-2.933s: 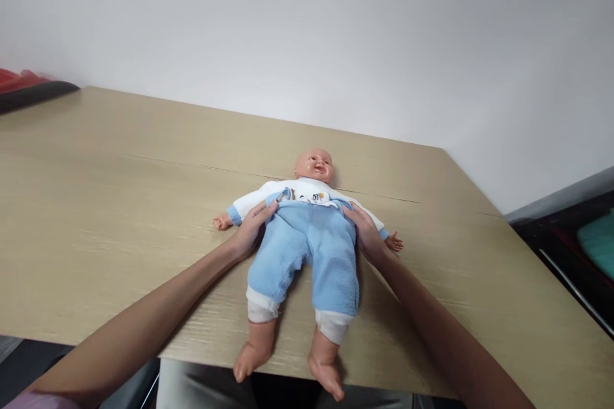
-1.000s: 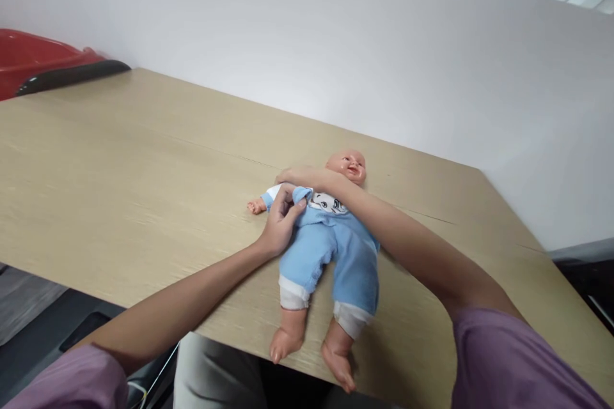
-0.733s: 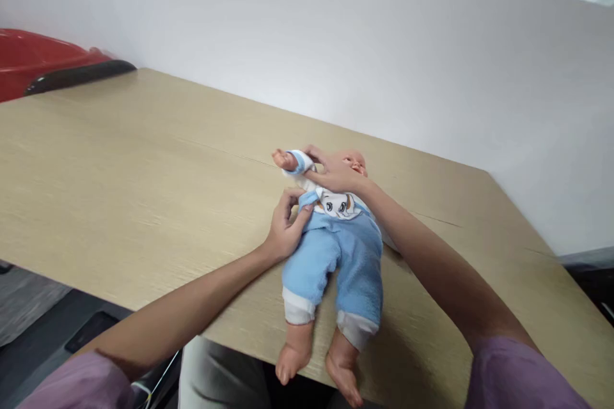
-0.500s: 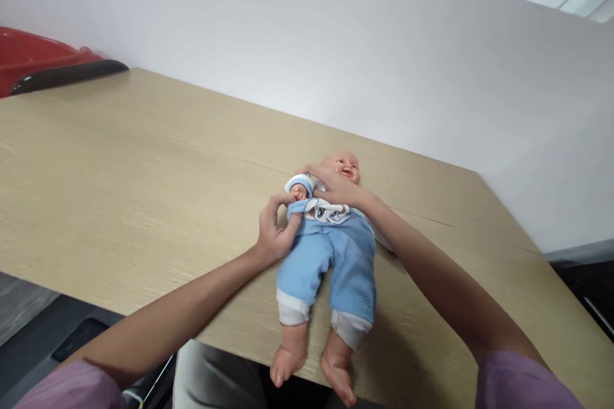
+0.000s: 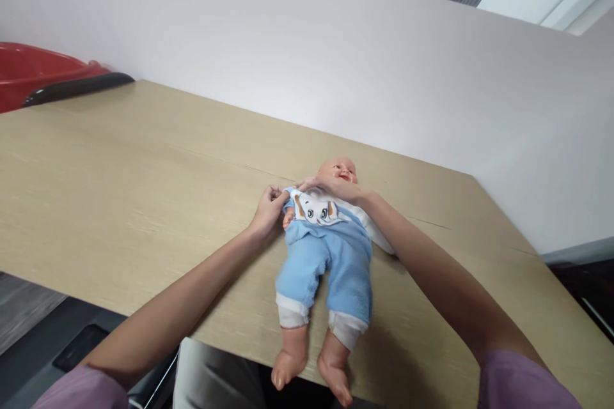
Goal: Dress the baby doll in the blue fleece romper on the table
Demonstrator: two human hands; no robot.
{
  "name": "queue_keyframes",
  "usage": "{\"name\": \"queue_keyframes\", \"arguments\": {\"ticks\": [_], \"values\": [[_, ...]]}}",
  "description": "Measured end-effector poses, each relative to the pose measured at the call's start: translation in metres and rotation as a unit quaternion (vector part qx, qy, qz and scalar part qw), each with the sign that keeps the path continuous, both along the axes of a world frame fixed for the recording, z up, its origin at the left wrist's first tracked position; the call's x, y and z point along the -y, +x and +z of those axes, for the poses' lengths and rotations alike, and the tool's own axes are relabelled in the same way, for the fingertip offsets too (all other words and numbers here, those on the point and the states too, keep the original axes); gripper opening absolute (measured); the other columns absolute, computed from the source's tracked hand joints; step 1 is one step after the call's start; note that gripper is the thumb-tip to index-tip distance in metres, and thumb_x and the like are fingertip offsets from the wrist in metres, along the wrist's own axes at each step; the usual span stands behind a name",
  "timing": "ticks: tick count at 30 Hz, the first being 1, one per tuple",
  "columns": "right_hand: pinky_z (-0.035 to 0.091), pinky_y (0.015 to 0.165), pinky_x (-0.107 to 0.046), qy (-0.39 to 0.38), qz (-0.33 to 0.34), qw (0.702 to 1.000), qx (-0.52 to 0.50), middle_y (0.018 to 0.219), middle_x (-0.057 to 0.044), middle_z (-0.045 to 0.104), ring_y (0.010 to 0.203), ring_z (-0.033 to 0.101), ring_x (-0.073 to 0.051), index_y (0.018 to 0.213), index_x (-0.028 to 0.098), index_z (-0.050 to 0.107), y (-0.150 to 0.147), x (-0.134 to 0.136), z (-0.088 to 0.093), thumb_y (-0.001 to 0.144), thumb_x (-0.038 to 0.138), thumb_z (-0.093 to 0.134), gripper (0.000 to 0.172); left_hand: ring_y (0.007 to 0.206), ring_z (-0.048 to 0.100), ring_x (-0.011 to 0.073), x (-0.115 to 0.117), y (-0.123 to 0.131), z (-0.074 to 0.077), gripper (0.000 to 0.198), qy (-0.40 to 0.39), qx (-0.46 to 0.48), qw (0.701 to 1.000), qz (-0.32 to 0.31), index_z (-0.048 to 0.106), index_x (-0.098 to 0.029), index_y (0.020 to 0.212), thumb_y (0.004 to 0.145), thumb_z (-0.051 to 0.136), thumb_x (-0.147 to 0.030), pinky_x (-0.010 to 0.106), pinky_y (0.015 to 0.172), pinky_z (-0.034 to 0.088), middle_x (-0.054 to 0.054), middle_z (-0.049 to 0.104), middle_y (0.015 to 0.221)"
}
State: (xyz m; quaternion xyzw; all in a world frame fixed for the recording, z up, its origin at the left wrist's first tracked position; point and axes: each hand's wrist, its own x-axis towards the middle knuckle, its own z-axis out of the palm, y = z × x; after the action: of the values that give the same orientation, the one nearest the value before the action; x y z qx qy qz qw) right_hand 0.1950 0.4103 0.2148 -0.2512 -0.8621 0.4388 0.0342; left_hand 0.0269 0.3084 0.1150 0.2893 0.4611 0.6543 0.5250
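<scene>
On the doll [image 5: 330, 239], the left hand [image 5: 269, 209] pinches the bib [image 5: 314, 209], the grip of the right hand [image 5: 336, 187] unclear

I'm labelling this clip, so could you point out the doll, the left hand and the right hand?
Doll [image 5: 327, 240]: head view, on its blue-clothed hips.
Left hand [image 5: 267, 212]: head view, on the back of the hand.
Right hand [image 5: 334, 187]: head view, on the back of the hand.

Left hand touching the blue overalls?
Touching: the head view shows the left hand pinching the upper edge of the blue overalls, with no gap.
</scene>
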Motion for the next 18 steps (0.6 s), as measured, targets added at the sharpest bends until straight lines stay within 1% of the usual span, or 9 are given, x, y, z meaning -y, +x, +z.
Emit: {"name": "queue_keyframes", "arguments": {"ticks": [2, 4, 7, 9, 11, 14, 16, 18], "values": [[0.048, 0.113, -0.037, 0.035, -0.023, 0.999, 0.003, 0.128, -0.009, 0.077, 0.124, 0.068, -0.024, 0.106, 0.020, 0.080, -0.003, 0.008, 0.003, 0.101, 0.040, 0.060, 0.028, 0.055, 0.048, 0.0085, 0.001, 0.000, -0.002, 0.043, -0.023, -0.005, 1.000, 0.004, 0.046, -0.024, 0.092, 0.083, 0.084, -0.045, 0.020, 0.054, 0.039, -0.009, 0.049, 0.072], [0.049, 0.110, -0.036, 0.100, -0.081, 0.992, 0.005, 0.128, -0.009, 0.076, 0.119, 0.069, -0.023, 0.103, 0.020, 0.077, -0.007, 0.020, 0.005, 0.097, 0.035, 0.069, 0.019, 0.056, 0.047, 0.0079, 0.003, 0.000, -0.002, 0.047, -0.044, -0.012, 0.999, 0.013, 0.040, -0.026, 0.093, 0.084, 0.084, -0.041, 0.019, 0.054, 0.039, -0.010, 0.046, 0.074], [0.051, 0.100, -0.035, 0.211, -0.192, 0.958, -0.005, 0.117, -0.010, 0.077, 0.107, 0.071, -0.022, 0.102, 0.019, 0.073, -0.008, 0.039, 0.004, 0.100, 0.029, 0.064, 0.014, 0.055, 0.045, 0.0080, 0.008, 0.003, 0.003, 0.052, -0.071, -0.015, 0.997, 0.009, 0.033, -0.028, 0.094, 0.086, 0.083, -0.042, 0.020, 0.054, 0.038, -0.011, 0.041, 0.074], [0.051, 0.095, -0.034, 0.246, -0.242, 0.939, -0.013, 0.110, -0.009, 0.078, 0.103, 0.072, -0.022, 0.105, 0.019, 0.070, -0.007, 0.051, 0.002, 0.103, 0.029, 0.059, 0.016, 0.054, 0.045, 0.0086, 0.014, 0.007, 0.009, 0.057, -0.082, -0.015, 0.996, -0.006, 0.030, -0.029, 0.095, 0.086, 0.083, -0.048, 0.021, 0.053, 0.038, -0.011, 0.041, 0.074], [0.051, 0.090, -0.034, 0.244, -0.271, 0.931, -0.008, 0.105, -0.010, 0.079, 0.099, 0.072, -0.023, 0.107, 0.019, 0.068, -0.004, 0.060, -0.001, 0.105, 0.028, 0.054, 0.017, 0.055, 0.048, 0.0091, 0.023, 0.009, 0.018, 0.064, -0.091, -0.032, 0.994, -0.043, 0.029, -0.029, 0.098, 0.081, 0.088, -0.050, 0.022, 0.053, 0.038, -0.011, 0.045, 0.076], [0.049, 0.086, -0.032, 0.203, -0.273, 0.940, 0.001, 0.106, -0.010, 0.080, 0.098, 0.073, -0.023, 0.108, 0.018, 0.069, 0.001, 0.067, -0.005, 0.107, 0.029, 0.053, 0.019, 0.058, 0.052, 0.0103, 0.033, 0.003, 0.032, 0.072, -0.095, -0.095, 0.982, -0.135, 0.030, -0.029, 0.104, 0.075, 0.093, -0.046, 0.023, 0.055, 0.040, -0.010, 0.053, 0.077], [0.049, 0.084, -0.030, 0.166, -0.238, 0.957, -0.012, 0.107, -0.008, 0.081, 0.098, 0.073, -0.022, 0.108, 0.019, 0.072, 0.003, 0.066, -0.006, 0.107, 0.037, 0.055, 0.024, 0.063, 0.057, 0.0125, 0.036, -0.008, 0.040, 0.070, -0.082, -0.139, 0.968, -0.193, 0.033, -0.028, 0.106, 0.075, 0.093, -0.044, 0.024, 0.059, 0.044, -0.008, 0.058, 0.079], [0.048, 0.082, -0.029, 0.135, -0.184, 0.973, -0.027, 0.107, -0.005, 0.082, 0.097, 0.073, -0.021, 0.108, 0.020, 0.076, 0.005, 0.062, -0.004, 0.104, 0.045, 0.061, 0.030, 0.075, 0.065, 0.0159, 0.036, -0.024, 0.046, 0.066, -0.063, -0.169, 0.953, -0.243, 0.038, -0.026, 0.107, 0.074, 0.092, -0.042, 0.027, 0.065, 0.050, -0.002, 0.065, 0.089]]}}
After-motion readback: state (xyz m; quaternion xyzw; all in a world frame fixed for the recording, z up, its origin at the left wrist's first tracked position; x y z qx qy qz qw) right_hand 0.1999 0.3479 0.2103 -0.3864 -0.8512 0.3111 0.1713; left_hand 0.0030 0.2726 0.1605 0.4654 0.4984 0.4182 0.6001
